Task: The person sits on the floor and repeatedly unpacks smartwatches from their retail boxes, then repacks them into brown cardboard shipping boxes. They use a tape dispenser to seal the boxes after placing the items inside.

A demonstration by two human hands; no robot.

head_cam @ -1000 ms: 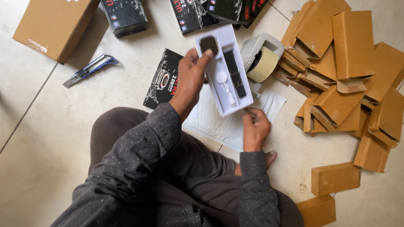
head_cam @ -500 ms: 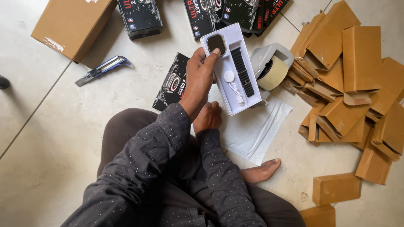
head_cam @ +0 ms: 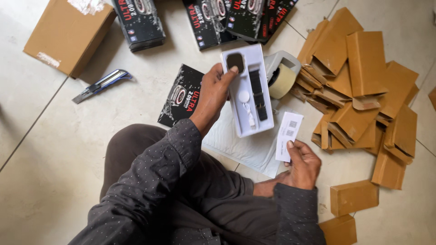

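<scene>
The right hand [head_cam: 303,165], tucked in by the body half a second ago, is out now and pinches a small white paper slip [head_cam: 287,136] beside the white plastic tray [head_cam: 249,90] with a dark watch, strap and white cable, so the slip joins the kit. The left hand [head_cam: 213,93] grips that tray above a white padded mailer [head_cam: 236,140]. Black printed boxes [head_cam: 138,22] lie beyond; brown cardboard cartons [head_cam: 363,90] are heaped right.

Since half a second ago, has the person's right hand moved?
Yes. The right hand, now holding a white slip, has moved from beside the left wrist toward the cardboard boxes.
</scene>
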